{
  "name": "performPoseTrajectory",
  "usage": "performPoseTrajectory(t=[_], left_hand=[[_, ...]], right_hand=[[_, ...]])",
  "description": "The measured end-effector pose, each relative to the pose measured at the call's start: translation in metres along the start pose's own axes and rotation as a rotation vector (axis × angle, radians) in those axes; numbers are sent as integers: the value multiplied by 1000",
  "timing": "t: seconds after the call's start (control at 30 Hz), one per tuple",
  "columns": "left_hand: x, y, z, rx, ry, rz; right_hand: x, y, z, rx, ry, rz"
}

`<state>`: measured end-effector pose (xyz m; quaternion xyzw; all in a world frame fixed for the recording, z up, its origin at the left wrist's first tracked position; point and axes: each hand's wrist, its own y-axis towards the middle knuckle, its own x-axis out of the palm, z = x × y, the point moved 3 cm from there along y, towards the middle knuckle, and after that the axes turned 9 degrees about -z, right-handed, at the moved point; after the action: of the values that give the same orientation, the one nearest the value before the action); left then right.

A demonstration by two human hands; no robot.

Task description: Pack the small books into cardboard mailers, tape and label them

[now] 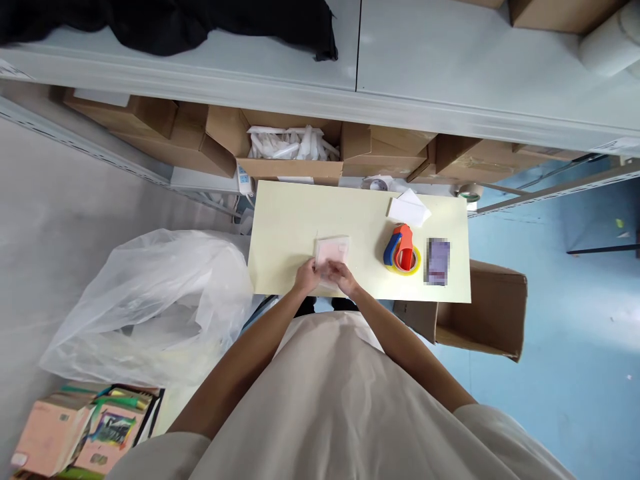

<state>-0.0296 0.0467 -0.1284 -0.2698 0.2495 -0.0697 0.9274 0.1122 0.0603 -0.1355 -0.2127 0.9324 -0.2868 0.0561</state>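
Note:
A flat pale-pink packet (332,249), with what looks like a clear plastic sleeve around it, is at the near edge of the small cream table (285,220). My left hand (307,277) pinches its left edge near the lower corner. Across its lower right part lie the curled fingers of my right hand (342,277), gripping it and partly hiding it. To the right, an orange and blue tape dispenser (403,248) carries a roll of clear yellowish tape. Beyond that is a blurred-out purple rectangular item (438,261).
White paper pieces (409,208) lie at the table's back right. Behind stands an open carton (293,168) of white plastic pieces, under a grey shelf (450,73). A large clear plastic bag (155,307) bulges at the left; an open cardboard box (480,310) sits at the right.

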Motion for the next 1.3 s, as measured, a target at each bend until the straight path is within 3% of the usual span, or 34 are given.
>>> performPoseTrajectory(t=[0.1, 0.17, 0.27, 0.37, 0.53, 0.67, 0.9, 1.0, 1.13, 1.3], left_hand=[[3, -12, 5, 84, 121, 41], [9, -18, 9, 185, 270, -21], [17, -22, 11, 252, 452, -121], [15, -20, 10, 260, 474, -94], [10, -13, 4, 250, 346, -46], [4, -3, -6, 204, 263, -16], [-14, -8, -6, 155, 107, 105], [-29, -18, 8, 194, -103, 136], [-64, -8, 25, 245, -644, 89], [-125, 33, 11, 138, -1123, 195]], right_hand=[[-3, -2, 5, -28, -41, 38], [-9, -6, 10, -38, -84, 104], [-23, -17, 18, -15, -165, 316], [-31, -25, 25, 37, -253, 500], [-19, -13, 30, 150, -128, 351], [-13, -5, 21, 194, -165, 345], [-2, -11, -34, 108, -327, 329], [17, -4, -69, 8, -422, 318], [59, 23, -113, -214, -567, 256], [102, 73, -150, -488, -614, -26]])
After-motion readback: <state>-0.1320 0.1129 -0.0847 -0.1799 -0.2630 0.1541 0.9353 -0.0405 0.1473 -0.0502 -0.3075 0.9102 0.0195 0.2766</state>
